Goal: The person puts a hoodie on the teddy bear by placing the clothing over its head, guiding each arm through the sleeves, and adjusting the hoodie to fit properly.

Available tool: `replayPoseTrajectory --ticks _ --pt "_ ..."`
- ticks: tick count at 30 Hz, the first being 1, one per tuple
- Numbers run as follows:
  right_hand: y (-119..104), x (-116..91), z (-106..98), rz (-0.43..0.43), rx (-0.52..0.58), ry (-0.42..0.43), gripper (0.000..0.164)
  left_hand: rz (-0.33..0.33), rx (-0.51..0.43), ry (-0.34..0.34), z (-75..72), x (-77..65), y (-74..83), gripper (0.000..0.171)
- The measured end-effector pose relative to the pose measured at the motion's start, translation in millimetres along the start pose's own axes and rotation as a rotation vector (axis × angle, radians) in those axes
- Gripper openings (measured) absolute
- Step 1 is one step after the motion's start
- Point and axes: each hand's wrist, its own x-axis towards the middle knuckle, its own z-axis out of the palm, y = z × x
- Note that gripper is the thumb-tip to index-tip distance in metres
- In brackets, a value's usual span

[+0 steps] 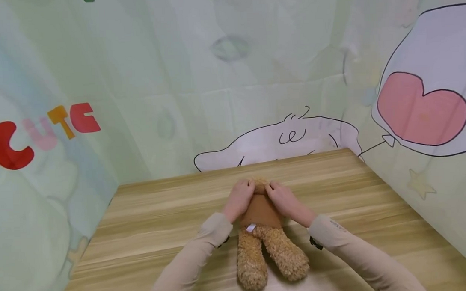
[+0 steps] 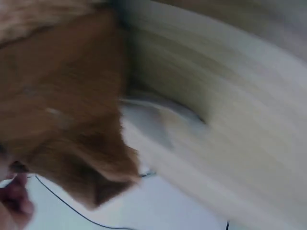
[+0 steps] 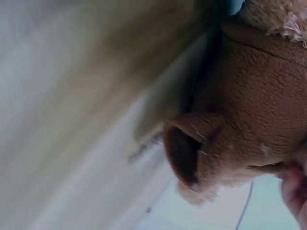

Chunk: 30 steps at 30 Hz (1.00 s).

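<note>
A teddy bear with curly light-brown fur lies on the wooden table, its legs point(image 1: 252, 262) toward me and a small white tag point(image 1: 251, 227) at its bottom. It wears a brown top point(image 1: 261, 211). At the far end of the top, my left hand point(image 1: 240, 198) pinches the left side by the neck. My right hand point(image 1: 286, 200) pinches the right side at the same height. Between the hands a bit of fur point(image 1: 260, 183) shows; most of the head is hidden. A sleeve point(image 3: 184, 153) with a dark opening hangs at the side in the right wrist view.
The wooden table point(image 1: 154, 221) has its far edge close to a pale printed cloth wall point(image 1: 157, 79). Another cloth wall with a heart balloon point(image 1: 422, 109) runs along the right. Dark wristbands point(image 1: 315, 243) show below the sleeve cuffs.
</note>
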Motion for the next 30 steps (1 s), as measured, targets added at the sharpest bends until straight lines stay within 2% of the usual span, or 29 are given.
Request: replayPoseTrajectory --ticks 3,6,8,10,11,13,14,16,18,20,22,24,25,27,29,30 --pt "0 -4 4 -0.006 0.038 0.086 0.005 0.167 0.242 0.096 6.8 -7.3 -1.6 0.012" --pt "0 -8 9 -0.042 0.023 0.198 0.021 0.266 0.393 0.226 12.7 -16.8 -5.3 0.027" --pt "0 -11 13 -0.075 -0.012 0.245 0.032 0.285 0.427 0.293 15.4 -23.1 -7.7 0.036" --pt "1 -14 15 -0.102 -0.060 0.259 0.039 0.289 0.429 0.300 16.3 -27.2 -8.4 0.039" --pt "2 -15 15 -0.106 -0.076 0.259 0.039 0.277 0.418 0.281 16.6 -28.4 -8.4 0.039" --pt "4 -17 14 -0.086 -0.064 0.232 0.034 0.218 0.342 0.199 15.0 -29.4 -7.7 0.030" --pt "5 -17 13 -0.068 -0.031 0.206 0.028 0.178 0.254 0.138 13.0 -29.4 -7.1 0.025" --pt "9 -19 11 -0.003 0.109 0.129 0.014 0.076 0.034 0.025 8.0 -29.2 -6.0 0.020" --pt "13 -21 10 0.090 0.351 0.024 0.011 -0.038 -0.219 -0.048 1.2 -29.4 -5.5 0.021" --pt "18 -26 9 0.196 0.620 -0.067 0.022 -0.137 -0.456 -0.090 -6.9 -29.1 -4.6 0.020" --pt "23 -32 8 0.310 0.828 -0.149 0.025 -0.200 -0.589 -0.130 -15.2 -28.9 -3.8 0.020" --pt "28 -38 5 0.385 0.965 -0.208 0.028 -0.232 -0.657 -0.180 -22.6 -29.8 -3.2 0.023" --pt "30 -41 4 0.407 1.002 -0.230 0.029 -0.240 -0.676 -0.215 -25.9 -30.6 -3.1 0.025" --pt "33 -44 0 0.404 0.989 -0.257 0.028 -0.239 -0.683 -0.285 -30.6 -33.0 -3.1 0.031" --pt "35 -45 -3 0.320 0.880 -0.249 0.023 -0.238 -0.686 -0.329 -32.0 -35.3 -3.1 0.035" --pt "35 -45 -4 0.257 0.781 -0.240 0.021 -0.243 -0.691 -0.335 -31.4 -36.2 -3.1 0.036"
